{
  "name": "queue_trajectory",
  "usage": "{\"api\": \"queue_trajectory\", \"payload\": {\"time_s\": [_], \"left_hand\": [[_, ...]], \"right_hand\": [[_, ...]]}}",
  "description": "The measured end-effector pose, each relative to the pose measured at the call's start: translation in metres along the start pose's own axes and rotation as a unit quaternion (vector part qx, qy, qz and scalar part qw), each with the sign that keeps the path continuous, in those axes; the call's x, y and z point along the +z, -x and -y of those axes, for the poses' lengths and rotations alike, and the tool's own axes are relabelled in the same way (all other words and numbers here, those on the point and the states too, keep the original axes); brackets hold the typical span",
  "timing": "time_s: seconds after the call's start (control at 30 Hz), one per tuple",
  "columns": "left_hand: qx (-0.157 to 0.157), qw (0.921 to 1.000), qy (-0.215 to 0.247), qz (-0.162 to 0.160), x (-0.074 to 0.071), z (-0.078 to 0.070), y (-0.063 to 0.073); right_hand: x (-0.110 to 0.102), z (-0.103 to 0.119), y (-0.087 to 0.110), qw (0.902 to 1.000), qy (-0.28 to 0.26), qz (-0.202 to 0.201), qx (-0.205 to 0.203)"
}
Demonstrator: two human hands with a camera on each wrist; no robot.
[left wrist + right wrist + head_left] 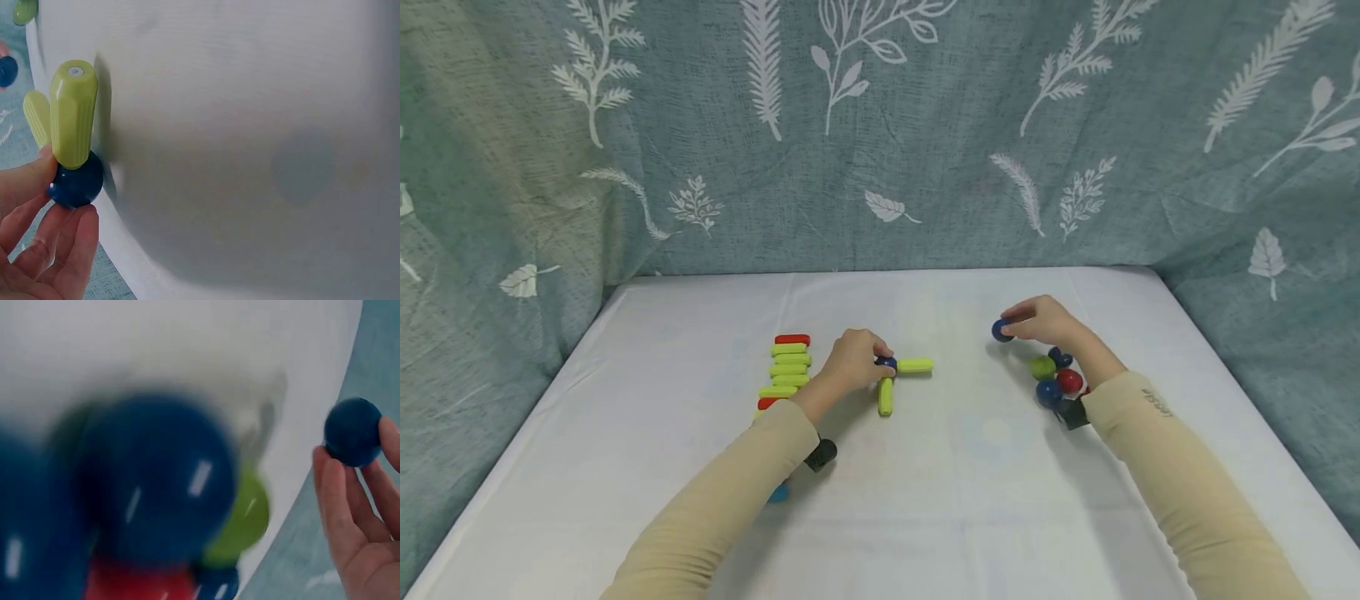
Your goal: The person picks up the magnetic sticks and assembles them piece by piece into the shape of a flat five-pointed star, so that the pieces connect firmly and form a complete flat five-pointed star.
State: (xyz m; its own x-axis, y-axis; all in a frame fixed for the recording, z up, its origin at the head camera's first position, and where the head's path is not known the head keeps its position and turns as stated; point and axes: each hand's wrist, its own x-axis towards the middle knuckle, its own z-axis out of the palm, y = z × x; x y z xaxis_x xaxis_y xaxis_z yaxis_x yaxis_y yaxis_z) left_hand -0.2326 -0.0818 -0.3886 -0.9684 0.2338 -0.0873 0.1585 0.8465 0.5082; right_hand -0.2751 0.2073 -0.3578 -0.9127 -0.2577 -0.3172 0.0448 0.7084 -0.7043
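With thumb and fingers my left hand (852,360) pinches a dark blue ball (77,181) on the left-centre of the table. Two yellow-green ribbed sticks meet that ball: one stick (915,365) points right, the other stick (886,397) points towards me. A metal disc shows at a stick's end in the left wrist view. Farther right, my right hand (1037,320) holds another blue ball (353,432) between thumb and fingertips. Just in front of that hand lies a cluster of balls: green (1042,367), red (1070,382) and blue (1048,393).
Left of my left hand runs a column of sticks, mostly yellow-green (790,359) with a red stick (792,339) at the far end; my sleeve hides its near part. A blue piece (779,492) peeks out under the left forearm. A patterned curtain (880,167) hangs behind the white table (970,500).
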Motion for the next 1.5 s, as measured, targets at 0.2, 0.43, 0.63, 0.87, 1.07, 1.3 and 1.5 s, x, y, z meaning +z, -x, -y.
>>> {"api": "queue_trajectory", "payload": {"time_s": [0.2,0.43,0.63,0.87,1.07,1.3,1.5], "left_hand": [[-0.001,1.0000,-0.001,0.003,0.001,-0.001,0.000],[-0.005,1.0000,0.001,0.003,0.000,-0.001,0.000],[-0.004,0.9999,-0.008,0.007,0.000,-0.004,-0.002],[-0.008,1.0000,-0.002,0.003,0.001,-0.002,-0.002],[-0.019,0.9998,0.011,0.002,0.001,0.001,0.000],[-0.011,0.9992,-0.023,0.032,-0.003,-0.001,-0.001],[0.027,0.9962,-0.054,0.062,-0.009,-0.006,0.002]], "right_hand": [[0.029,0.017,-0.009,0.9973,-0.014,0.072,-0.004],[0.053,0.028,-0.014,0.9946,-0.046,0.093,0.000],[0.065,0.030,-0.013,0.9924,-0.072,0.099,-0.002],[0.070,0.033,-0.011,0.9972,-0.029,0.070,-0.003],[0.074,0.034,-0.012,0.9979,-0.003,0.063,-0.010],[0.076,0.036,-0.014,0.9977,-0.008,0.066,0.012],[0.076,0.035,-0.015,0.9983,-0.019,0.054,-0.008]]}}
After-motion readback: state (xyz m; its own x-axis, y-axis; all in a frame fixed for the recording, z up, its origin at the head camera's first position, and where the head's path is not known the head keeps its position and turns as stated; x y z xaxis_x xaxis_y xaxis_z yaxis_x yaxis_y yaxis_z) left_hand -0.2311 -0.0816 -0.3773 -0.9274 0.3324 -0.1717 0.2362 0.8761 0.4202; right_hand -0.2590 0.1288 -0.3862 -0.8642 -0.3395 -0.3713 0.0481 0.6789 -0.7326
